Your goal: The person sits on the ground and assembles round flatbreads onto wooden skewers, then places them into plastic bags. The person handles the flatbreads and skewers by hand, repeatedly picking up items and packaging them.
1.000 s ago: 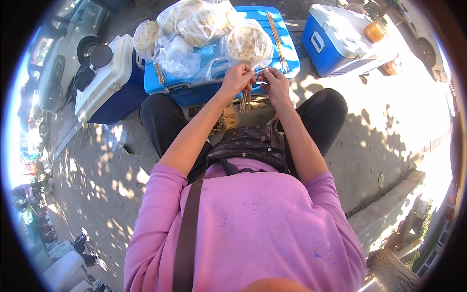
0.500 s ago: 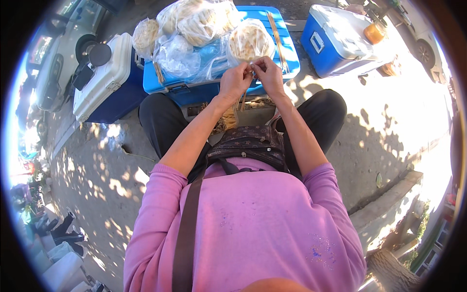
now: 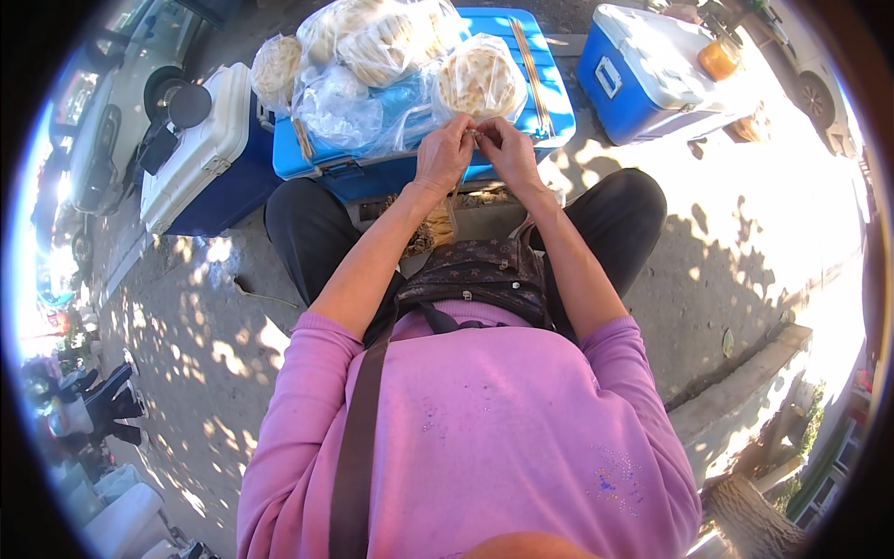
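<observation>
My left hand [image 3: 441, 156] and my right hand [image 3: 510, 156] meet at the near edge of a blue cooler box [image 3: 410, 168], fingertips pinched together. Between them is something small and pale, too small to name. A thin brown wooden skewer [image 3: 454, 191] hangs down below my left hand. Just beyond my fingers, a clear plastic bag of round, pale, flat bread-like pieces [image 3: 480, 82] lies on the lid. More bagged pale rounds [image 3: 377, 47] are heaped to its left. Thin skewers lie at the lid's right side [image 3: 531, 74], and a short bundle [image 3: 303, 138] at its left.
A white-lidded blue cooler [image 3: 643, 70] stands at right with an orange-filled jar [image 3: 719, 61] on it. At left is another cooler [image 3: 200, 158] with a round black object [image 3: 190, 105] on it. Between my knees sits a brown waist bag [image 3: 475, 270]. Parked cars [image 3: 810, 93] stand farther out.
Both hands have come slightly nearer to me, still joined at the fingertips. The skewer below my left hand has shifted a little to the left. People at the far left have moved.
</observation>
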Demonstrator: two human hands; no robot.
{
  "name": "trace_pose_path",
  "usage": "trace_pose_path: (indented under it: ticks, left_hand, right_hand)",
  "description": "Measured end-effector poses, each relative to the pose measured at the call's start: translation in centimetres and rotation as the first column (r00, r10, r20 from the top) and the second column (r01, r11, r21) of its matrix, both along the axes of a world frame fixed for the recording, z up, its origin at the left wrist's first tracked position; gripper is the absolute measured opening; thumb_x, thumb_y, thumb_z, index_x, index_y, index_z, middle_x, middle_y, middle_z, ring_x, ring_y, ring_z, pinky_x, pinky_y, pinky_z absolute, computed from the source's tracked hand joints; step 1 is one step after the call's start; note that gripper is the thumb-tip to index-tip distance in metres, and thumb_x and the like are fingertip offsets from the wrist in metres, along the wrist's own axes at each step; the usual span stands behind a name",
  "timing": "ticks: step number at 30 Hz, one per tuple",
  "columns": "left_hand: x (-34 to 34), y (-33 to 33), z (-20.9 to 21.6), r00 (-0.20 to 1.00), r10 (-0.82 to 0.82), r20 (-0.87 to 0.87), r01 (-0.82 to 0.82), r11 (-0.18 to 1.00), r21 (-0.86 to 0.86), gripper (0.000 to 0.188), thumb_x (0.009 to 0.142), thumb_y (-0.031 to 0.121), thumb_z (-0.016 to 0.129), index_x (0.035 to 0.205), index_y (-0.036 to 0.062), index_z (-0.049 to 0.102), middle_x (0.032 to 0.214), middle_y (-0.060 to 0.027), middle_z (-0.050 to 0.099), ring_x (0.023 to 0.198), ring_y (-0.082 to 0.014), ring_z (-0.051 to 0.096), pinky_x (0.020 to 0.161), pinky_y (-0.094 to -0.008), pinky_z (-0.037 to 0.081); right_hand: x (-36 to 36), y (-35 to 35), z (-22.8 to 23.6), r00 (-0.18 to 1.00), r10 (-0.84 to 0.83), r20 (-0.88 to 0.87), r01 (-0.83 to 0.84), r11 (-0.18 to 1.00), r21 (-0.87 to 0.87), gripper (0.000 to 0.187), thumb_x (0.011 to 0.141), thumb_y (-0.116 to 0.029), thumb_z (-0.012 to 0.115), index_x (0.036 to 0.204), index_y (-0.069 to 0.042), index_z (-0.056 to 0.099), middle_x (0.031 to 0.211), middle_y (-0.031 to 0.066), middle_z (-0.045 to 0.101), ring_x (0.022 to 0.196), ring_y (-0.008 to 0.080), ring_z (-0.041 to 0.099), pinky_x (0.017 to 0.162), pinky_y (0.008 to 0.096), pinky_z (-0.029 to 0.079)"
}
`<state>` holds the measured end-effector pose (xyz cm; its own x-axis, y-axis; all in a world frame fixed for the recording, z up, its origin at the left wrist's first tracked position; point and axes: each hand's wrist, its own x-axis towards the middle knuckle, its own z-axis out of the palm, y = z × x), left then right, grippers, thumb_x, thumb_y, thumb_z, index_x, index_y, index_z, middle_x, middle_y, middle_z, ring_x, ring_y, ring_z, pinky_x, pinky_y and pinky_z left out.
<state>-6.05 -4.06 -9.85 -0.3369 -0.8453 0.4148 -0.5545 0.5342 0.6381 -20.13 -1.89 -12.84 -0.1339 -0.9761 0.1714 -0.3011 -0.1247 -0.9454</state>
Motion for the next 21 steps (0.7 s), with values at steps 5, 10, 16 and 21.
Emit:
trace_pose_path:
  ticks: [5,10,16,21]
  left_hand:
    - [0.1,0.1,0.3,0.998,-0.007,0.066,0.004,0.999,0.05,0.011,0.085,0.015,0.055,0.095,0.0091,0.054,0.072,-0.0173,0.06,0.069,-0.0368,0.06,0.059,-0.043,0.044]
    - [0.6,-0.4,0.6,0.99,-0.053,0.131,0.045,0.997,0.059,0.013,0.084,0.016,0.056,0.095,0.0083,0.055,0.07,-0.0159,0.061,0.066,-0.0368,0.06,0.057,-0.0432,0.045]
    - [0.9,-1.0,0.2,0.996,-0.069,-0.063,0.088,0.913,0.399,0.015,0.087,0.017,0.055,0.092,0.0022,0.055,0.064,-0.0105,0.06,0.054,-0.0225,0.061,0.048,-0.0348,0.045]
    - [1.0,-1.7,1.1,0.94,0.048,-0.338,0.254,0.563,0.786,0.016,0.089,0.017,0.054,0.093,0.0015,0.056,0.066,0.0,0.054,0.051,-0.008,0.053,0.042,-0.0233,0.048]
  right_hand:
    - [-0.1,0.3,0.2,0.999,0.028,-0.035,-0.027,0.999,0.028,0.014,0.083,-0.012,0.063,0.092,-0.002,0.061,0.075,0.0125,0.065,0.066,0.0234,0.064,0.061,0.0329,0.049]
    - [-0.3,0.2,-0.3,0.998,0.04,0.054,-0.041,0.999,0.019,0.013,0.082,-0.011,0.063,0.092,-0.002,0.061,0.075,0.0123,0.066,0.066,0.0223,0.064,0.062,0.0329,0.049]
    - [0.3,0.6,0.1,0.999,-0.041,-0.015,0.041,0.999,-0.026,0.015,0.081,-0.011,0.064,0.091,-0.002,0.058,0.078,0.0132,0.065,0.071,0.0279,0.064,0.064,0.0354,0.049]
    - [0.6,1.0,0.1,0.997,-0.035,-0.062,0.029,0.995,-0.098,0.016,0.081,-0.013,0.064,0.09,-0.002,0.056,0.081,0.0139,0.064,0.075,0.0315,0.063,0.066,0.0374,0.049]
